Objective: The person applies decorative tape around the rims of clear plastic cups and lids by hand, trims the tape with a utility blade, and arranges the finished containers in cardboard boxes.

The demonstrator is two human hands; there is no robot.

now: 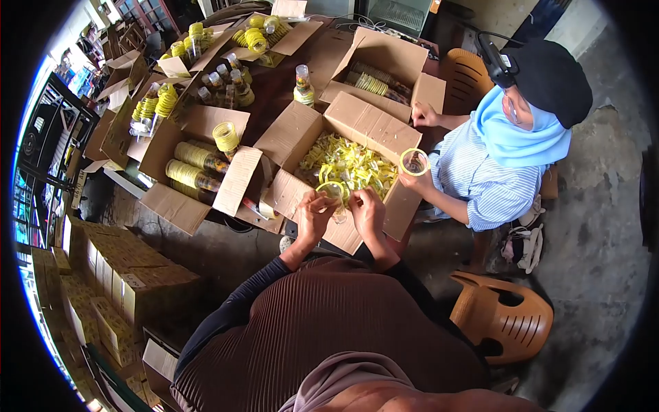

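A dark reddish-brown table [274, 96] is crowded with opened cartons. On the floor at the left, cartons printed in yellowish patterns [130, 275] are stacked. In front of the person, an open brown cardboard box [371, 127] is filled loosely with small yellow-and-white packets [343, 161]. In the open brown carton to its left [230, 189], long stacks of yellow-rimmed clear cups [195, 173] are laid on their sides. The left hand [316, 213] is curled, with a clear plastic cup with a yellow rim [340, 214] gripped by its fingers. The right hand [367, 209] is half curled at the cup's other side; whether the cup is gripped by it cannot be told. The cup is held above the box's near side, its mouth turned upward and its long axis roughly upright. A pale plate [79, 191] at far left is lettered, apparently ending "70 AM"; the print on the stacked cartons cannot be read.
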